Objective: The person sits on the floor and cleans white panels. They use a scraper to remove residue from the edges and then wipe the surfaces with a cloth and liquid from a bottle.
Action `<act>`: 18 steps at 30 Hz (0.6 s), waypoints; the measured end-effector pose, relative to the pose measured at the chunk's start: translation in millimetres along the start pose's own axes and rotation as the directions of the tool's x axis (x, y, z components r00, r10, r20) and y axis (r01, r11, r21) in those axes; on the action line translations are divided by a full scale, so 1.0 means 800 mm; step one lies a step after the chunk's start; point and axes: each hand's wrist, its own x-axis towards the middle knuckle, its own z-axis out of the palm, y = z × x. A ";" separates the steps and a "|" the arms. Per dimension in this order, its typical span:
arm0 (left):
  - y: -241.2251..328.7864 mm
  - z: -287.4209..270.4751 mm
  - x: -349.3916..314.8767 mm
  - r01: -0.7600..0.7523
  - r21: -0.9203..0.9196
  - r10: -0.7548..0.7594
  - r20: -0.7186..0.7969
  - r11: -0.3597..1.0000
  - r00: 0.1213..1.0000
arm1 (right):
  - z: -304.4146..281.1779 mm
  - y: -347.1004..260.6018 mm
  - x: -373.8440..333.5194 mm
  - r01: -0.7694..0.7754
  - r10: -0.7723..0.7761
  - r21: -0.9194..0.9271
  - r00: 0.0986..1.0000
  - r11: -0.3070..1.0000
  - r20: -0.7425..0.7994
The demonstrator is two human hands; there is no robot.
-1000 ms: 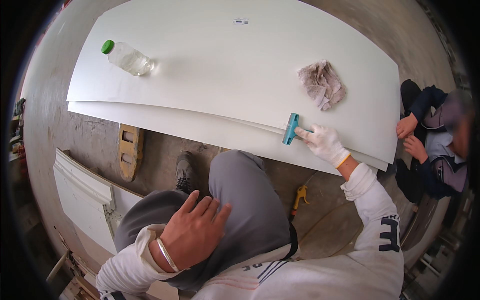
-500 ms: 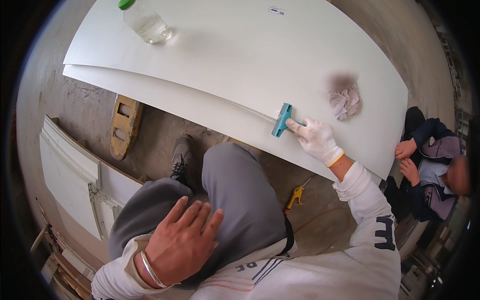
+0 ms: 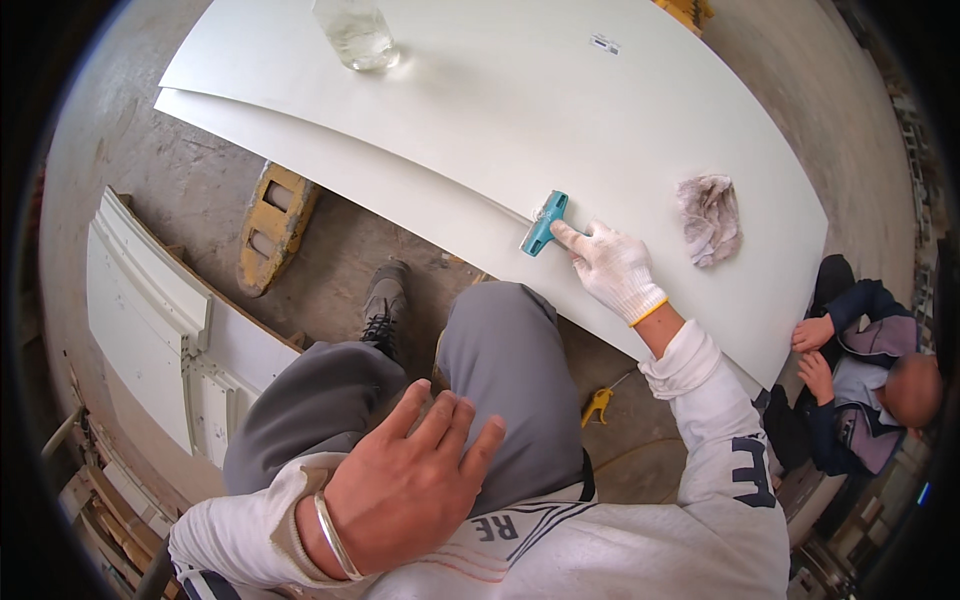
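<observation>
My right hand [image 3: 612, 268], in a white knit glove, is closed round the handle of a teal scraper [image 3: 545, 224], index finger pressed along its head. The scraper's wide edge lies on the white panel [image 3: 450, 130], at the step where an upper sheet overlaps a lower one. Pale residue shows at the blade. My bare left hand [image 3: 415, 480], with a silver bangle at the wrist, is over my thigh, fingers stretched and holding nothing. A crumpled, stained cloth [image 3: 708, 222] lies on the panel to the right of the glove.
A clear bottle of liquid [image 3: 360, 42] stands on the panel's far left. Below are a yellow pallet-truck fork [image 3: 275, 228] and a yellow air blow gun [image 3: 597, 405]. White panels [image 3: 150, 320] lie at left. A person [image 3: 865, 365] crouches at right.
The scraper and my right hand have shifted left along the sheet's step. My left hand has moved slightly right, still spread. The view has turned somewhat.
</observation>
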 end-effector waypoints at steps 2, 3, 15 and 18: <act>0.001 0.002 -0.001 -0.007 0.005 0.007 -0.003 1.000 1.000 | -0.003 -0.009 0.011 -0.007 0.007 0.004 1.000 1.000 0.007; 0.001 0.002 -0.001 -0.013 0.008 0.013 -0.005 1.000 1.000 | -0.005 -0.013 0.016 -0.013 0.013 0.005 1.000 1.000 0.011; 0.003 0.008 -0.008 -0.006 -0.007 0.006 -0.047 1.000 0.999 | -0.022 -0.071 0.088 -0.007 0.008 -0.025 0.999 1.000 0.044; 0.002 0.009 -0.012 -0.013 -0.005 0.013 -0.067 1.000 0.998 | -0.028 -0.085 0.099 -0.001 0.001 0.001 1.000 1.000 0.026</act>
